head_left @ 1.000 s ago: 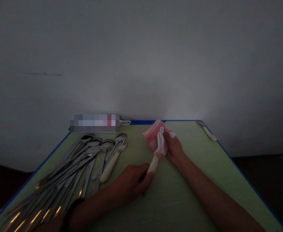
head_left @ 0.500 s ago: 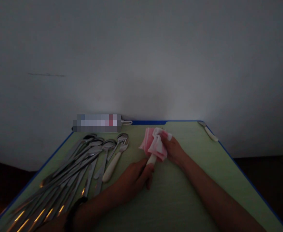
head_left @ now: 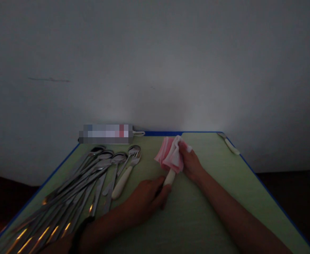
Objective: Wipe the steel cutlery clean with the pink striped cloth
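Note:
My left hand (head_left: 150,193) is closed around the white handle of a piece of cutlery (head_left: 170,177), whose far end is hidden. A pink-and-white cloth (head_left: 168,157) is wrapped over that end, gripped by my right hand (head_left: 193,163), thumb on top. To the left of my left hand lies a fork with a white handle (head_left: 122,181). Beside it several metal spoons (head_left: 119,158) and other long-handled cutlery spread towards the near left corner, partly under my left forearm.
The pale green table (head_left: 205,211) has a blue edge and stands against a grey wall (head_left: 155,70). A blurred-out box-like object (head_left: 105,134) with a white loop sits at the back left. Another white-handled piece of cutlery (head_left: 231,146) lies at the back right edge.
Both hands have shifted slightly to the right with the white-handled cutlery. The cloth has moved a little up and its folds have changed shape.

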Available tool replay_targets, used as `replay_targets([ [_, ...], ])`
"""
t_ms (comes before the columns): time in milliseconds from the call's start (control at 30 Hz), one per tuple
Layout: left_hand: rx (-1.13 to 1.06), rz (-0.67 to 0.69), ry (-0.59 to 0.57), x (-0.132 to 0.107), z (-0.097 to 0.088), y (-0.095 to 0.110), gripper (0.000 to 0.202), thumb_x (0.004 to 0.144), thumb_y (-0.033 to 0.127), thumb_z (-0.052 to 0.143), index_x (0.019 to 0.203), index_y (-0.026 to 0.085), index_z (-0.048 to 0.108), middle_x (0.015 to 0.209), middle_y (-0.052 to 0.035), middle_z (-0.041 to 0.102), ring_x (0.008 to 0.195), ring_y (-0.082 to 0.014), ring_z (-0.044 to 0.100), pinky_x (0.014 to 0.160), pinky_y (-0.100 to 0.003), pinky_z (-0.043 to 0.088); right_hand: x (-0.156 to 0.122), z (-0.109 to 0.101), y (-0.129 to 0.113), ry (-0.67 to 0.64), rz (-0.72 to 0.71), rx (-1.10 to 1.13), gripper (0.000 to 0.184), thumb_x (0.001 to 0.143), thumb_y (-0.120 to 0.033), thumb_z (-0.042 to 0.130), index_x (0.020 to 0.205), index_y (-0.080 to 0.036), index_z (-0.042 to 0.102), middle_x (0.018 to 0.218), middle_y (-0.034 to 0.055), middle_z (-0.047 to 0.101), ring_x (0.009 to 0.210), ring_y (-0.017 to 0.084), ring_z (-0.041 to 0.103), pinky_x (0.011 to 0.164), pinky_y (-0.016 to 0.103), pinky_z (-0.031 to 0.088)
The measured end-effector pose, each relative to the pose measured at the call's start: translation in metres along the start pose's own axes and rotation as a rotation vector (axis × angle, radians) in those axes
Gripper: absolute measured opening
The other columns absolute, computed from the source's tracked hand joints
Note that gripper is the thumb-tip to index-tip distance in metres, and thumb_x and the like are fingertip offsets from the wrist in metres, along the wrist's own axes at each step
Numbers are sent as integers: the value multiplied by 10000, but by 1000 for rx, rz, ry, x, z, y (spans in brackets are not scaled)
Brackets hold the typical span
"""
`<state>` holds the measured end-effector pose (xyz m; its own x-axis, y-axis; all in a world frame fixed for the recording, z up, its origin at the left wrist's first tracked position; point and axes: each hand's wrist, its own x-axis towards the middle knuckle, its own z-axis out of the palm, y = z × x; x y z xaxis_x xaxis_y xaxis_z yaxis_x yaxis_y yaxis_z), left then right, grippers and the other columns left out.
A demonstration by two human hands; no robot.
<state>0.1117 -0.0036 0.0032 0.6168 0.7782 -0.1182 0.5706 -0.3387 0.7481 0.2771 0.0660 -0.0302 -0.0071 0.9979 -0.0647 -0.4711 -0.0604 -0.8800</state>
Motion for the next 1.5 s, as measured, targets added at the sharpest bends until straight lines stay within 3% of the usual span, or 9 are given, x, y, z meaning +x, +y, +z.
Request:
replay_targets([
  [100,-47,0,-16,1,-1,0,349,923,370,288,720,183,502,623,20,584,571,-122,539,583,-217,391,0,0,0,13,-7,7,320,688,-486,614,785,-182,580,651,-17,596,607,119,531,583,233,418],
  [267,-150,-24,96,4,-1,-6,362,942,357,218,776,184,489,609,27,560,561,-123,528,587,-221,396,-4,-1,-4,-143,93,72,301,642,-396,687,825,-174,599,717,-1,632,648,134,572,626,256,448],
  [433,-106,-23,57,4,0,-7,317,936,345,251,773,193,476,610,27,569,573,-132,538,595,-228,394,-6,-1,-6,-203,130,54,337,628,-393,700,858,-159,623,717,14,650,633,140,582,623,272,454],
  [800,-93,-43,55,3,2,-5,366,938,369,260,709,183,476,616,31,539,582,-122,518,615,-238,377,2,1,3,47,47,168,275,568,-290,745,776,-162,618,687,-26,640,598,98,555,605,227,453],
  [933,-182,-23,61,1,-1,-3,318,934,357,286,760,180,485,665,29,528,622,-118,505,619,-224,384,2,-1,-2,-27,78,142,275,565,-271,747,778,-153,620,679,-19,642,584,94,557,592,217,468],
  [1133,-322,-60,83,1,2,-5,284,937,379,268,848,189,460,647,47,484,538,-103,442,516,-205,367,0,-4,-7,-139,132,140,282,597,-303,737,800,-142,623,721,9,663,618,107,587,654,244,493],
  [1500,-190,-5,73,1,-3,-1,265,927,345,327,806,177,492,697,19,548,644,-121,513,636,-232,385,-3,-4,-8,-231,185,50,284,621,-306,724,824,-124,645,703,28,666,605,120,592,622,252,488],
])
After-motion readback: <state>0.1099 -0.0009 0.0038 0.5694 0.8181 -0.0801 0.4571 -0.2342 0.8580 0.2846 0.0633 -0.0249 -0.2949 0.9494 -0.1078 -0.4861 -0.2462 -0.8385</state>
